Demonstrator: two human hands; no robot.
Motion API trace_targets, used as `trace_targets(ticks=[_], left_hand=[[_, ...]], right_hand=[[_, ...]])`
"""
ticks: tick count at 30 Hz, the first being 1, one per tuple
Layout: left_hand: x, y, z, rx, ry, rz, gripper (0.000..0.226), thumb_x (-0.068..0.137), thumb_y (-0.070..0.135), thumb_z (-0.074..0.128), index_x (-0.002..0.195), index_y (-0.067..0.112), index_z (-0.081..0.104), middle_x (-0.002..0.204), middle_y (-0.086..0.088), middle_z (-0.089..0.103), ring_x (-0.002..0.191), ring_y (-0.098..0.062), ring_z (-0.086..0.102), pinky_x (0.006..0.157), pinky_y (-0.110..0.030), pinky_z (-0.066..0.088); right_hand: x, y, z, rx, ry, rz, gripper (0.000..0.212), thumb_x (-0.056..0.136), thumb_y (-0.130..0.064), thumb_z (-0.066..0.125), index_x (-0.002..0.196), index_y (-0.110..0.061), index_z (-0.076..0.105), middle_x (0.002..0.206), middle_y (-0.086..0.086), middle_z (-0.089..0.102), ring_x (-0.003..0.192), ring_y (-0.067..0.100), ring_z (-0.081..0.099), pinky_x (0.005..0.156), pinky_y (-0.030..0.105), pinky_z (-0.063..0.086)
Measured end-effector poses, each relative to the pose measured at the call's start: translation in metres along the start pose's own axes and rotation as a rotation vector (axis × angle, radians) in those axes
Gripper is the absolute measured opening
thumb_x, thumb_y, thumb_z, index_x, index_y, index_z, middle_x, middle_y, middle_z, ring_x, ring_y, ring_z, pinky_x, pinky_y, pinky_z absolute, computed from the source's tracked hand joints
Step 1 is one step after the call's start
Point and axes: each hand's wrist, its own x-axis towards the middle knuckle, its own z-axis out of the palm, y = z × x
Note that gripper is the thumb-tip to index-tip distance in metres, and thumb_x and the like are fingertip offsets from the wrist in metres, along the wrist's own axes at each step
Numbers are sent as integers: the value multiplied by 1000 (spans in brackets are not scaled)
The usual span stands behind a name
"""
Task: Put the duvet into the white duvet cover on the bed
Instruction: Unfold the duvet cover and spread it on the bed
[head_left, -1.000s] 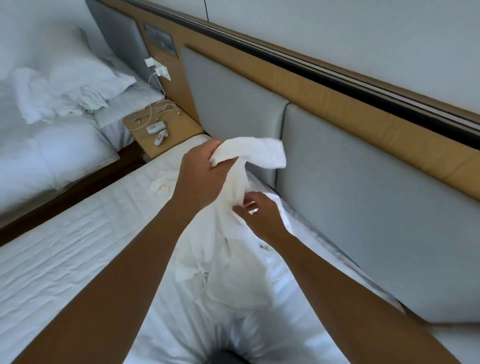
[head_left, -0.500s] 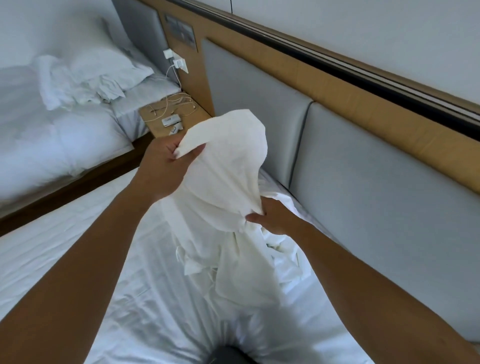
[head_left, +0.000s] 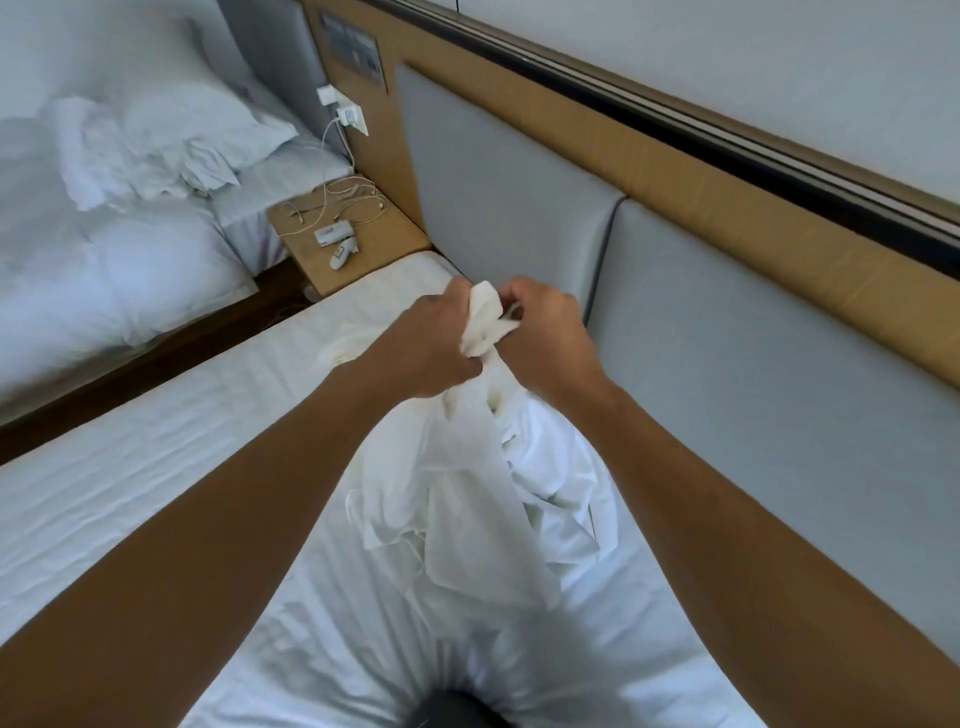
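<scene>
The white duvet cover (head_left: 467, 499) hangs in a bunched column from both hands above the bed (head_left: 156, 467), near the headboard. My left hand (head_left: 431, 343) grips a gathered corner of the fabric at the top. My right hand (head_left: 545, 338) holds the same corner from the other side, its fingers curled round it, and the two hands almost touch. The cover's lower folds pile on the white sheet below my wrists. I cannot tell the duvet apart from the cover in this bundle.
A grey padded headboard (head_left: 727, 338) with a wooden frame runs along the right. A wooden bedside shelf (head_left: 343, 234) holds cables and small white devices. A second bed (head_left: 104, 234) with rumpled white pillows stands at the left, across a dark floor gap.
My hands have come together: the left moved right and down, the right rose to meet it. The draped fabric that bulged between them is now bunched into a tight corner.
</scene>
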Motion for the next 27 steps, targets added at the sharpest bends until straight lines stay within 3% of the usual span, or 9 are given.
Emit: trace_targets(ticks=[2,4,6,8,10,14,19,24,27], left_hand=[[6,-7,0,-8,18,28,34,87,22,70,105,18,42,86,0,57,77,-19,59,56,-34,49],[10,-18,-7,-35,100,65,25,88,17,65,100,20,43,78,7,53,71,-17,55,52,-27,38],[11,-28,-18,-54,175,80,24,87,14,63,98,24,43,74,14,49,67,-13,51,51,-25,33],[11,-42,-25,-36,206,73,22,87,12,61,97,23,45,74,10,52,66,-13,52,51,-30,38],[8,-61,-28,50,184,68,24,87,11,61,103,21,47,77,1,57,68,-18,55,52,-34,43],[-8,-110,-37,351,93,61,55,79,8,67,128,23,47,87,-4,62,71,-28,60,58,-35,47],[-21,-180,-67,590,170,-43,36,69,3,76,105,5,70,94,-19,66,78,-45,65,67,-49,51],[-34,-210,-77,630,332,-146,40,65,20,54,98,1,69,82,-21,60,63,-47,61,59,-48,48],[-40,-202,-69,569,379,-103,43,65,21,47,94,-2,67,81,-22,59,63,-48,59,57,-48,48]], right_hand=[[-15,17,17,88,145,12,29,81,-30,71,74,-30,43,64,-10,52,56,10,48,48,25,38],[-43,45,47,-29,211,-23,42,77,-50,75,79,-28,39,76,-10,47,67,8,45,56,24,37],[-77,85,87,-225,51,121,47,75,-57,76,96,-24,50,108,-4,50,99,20,50,75,36,46],[-103,121,122,-266,-243,453,72,78,-54,76,135,-30,40,137,1,41,127,31,43,95,48,48],[-119,148,151,-170,-374,639,88,85,-41,71,152,-38,14,139,4,48,128,32,49,100,48,47],[-134,185,176,-398,-515,471,78,94,-15,44,158,-44,11,120,7,67,110,30,65,94,40,51],[-154,251,88,-999,-760,126,76,100,-14,39,157,-48,1,120,7,53,90,27,67,74,37,51],[-128,296,-65,-983,-512,541,47,102,-51,29,150,-51,31,118,3,60,97,27,66,80,38,55],[-110,303,-81,-1049,-427,748,44,99,-42,48,143,-41,50,132,-7,62,117,18,63,90,31,52]])
